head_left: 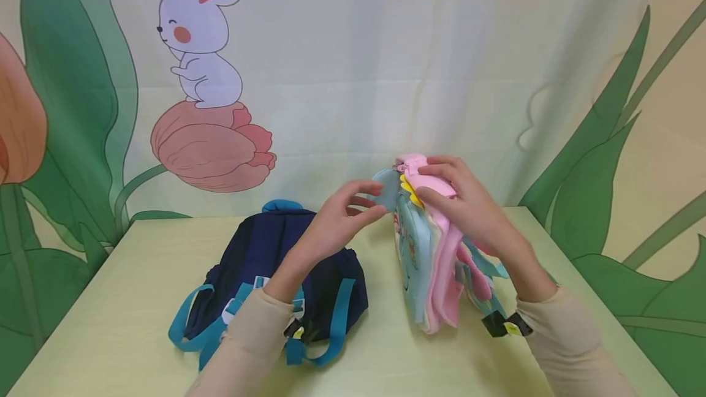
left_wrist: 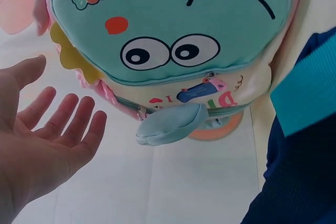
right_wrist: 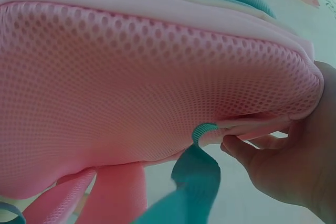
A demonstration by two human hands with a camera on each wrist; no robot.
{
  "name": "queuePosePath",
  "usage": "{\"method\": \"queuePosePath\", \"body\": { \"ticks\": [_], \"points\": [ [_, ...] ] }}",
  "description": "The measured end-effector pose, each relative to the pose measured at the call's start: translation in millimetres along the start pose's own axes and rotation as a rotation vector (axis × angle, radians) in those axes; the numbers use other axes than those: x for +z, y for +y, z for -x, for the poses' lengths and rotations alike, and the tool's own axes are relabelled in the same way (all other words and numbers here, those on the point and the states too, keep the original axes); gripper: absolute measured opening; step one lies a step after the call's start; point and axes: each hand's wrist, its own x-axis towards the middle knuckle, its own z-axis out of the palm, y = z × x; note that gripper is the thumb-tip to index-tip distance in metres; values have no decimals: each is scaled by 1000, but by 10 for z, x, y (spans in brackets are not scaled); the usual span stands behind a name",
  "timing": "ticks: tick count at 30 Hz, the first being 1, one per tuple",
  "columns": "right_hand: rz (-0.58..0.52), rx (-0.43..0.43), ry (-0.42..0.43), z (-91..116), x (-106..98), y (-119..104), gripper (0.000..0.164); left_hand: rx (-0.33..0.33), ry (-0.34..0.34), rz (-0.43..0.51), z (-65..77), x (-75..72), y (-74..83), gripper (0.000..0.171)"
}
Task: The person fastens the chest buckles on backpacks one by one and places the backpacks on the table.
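Observation:
A child's pink and teal cartoon backpack [head_left: 415,256] stands upright on the table, side-on in the head view. The left wrist view shows its front with big eyes [left_wrist: 170,53] and a padded teal flap [left_wrist: 173,124] sticking out at the top. My right hand [head_left: 469,201] grips the bag's top; in the right wrist view the thumb [right_wrist: 241,150] lies by the pink mesh back [right_wrist: 131,87]. Beside the flap, my left hand [head_left: 339,219] reaches out with fingers loosely bent, and the left wrist view shows it holding nothing.
To the left, a navy backpack [head_left: 331,287] lies on the table [head_left: 138,287] with teal straps [head_left: 342,317] spread around it. Behind the table hangs a printed cloth [head_left: 331,78] with a rabbit and flowers. The pink bag's straps [head_left: 485,293] trail to the right.

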Motion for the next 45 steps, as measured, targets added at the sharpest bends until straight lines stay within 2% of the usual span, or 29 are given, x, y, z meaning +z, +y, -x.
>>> {"method": "queuePosePath", "body": {
  "ticks": [8,14,21,25,28,30,37,40,45],
  "points": [
    [63,-59,23,-43,112,12,48,-46,-18,-46,20,-102,-48,48],
    [-2,-66,42,-49,250,17,49,-62,-36,-75,39,-170,-94,48],
    [-78,-140,60,-47,406,48,44,-60,-32,-15,71,-259,-177,51],
    [-110,-97,35,-27,478,30,46,-52,-42,1,75,-278,-205,47],
    [-125,-74,5,-9,554,16,47,-54,-42,14,79,-280,-219,45],
    [-120,-93,-11,-2,624,28,47,-68,-41,15,88,-272,-231,45],
    [-121,-106,-37,85,893,161,43,-162,-66,29,137,-182,-378,48],
    [-124,-109,-57,133,958,186,43,-193,-54,30,153,-155,-445,47],
    [-133,-165,-84,170,996,226,46,-231,-34,24,167,-120,-490,46]
  ]
}}
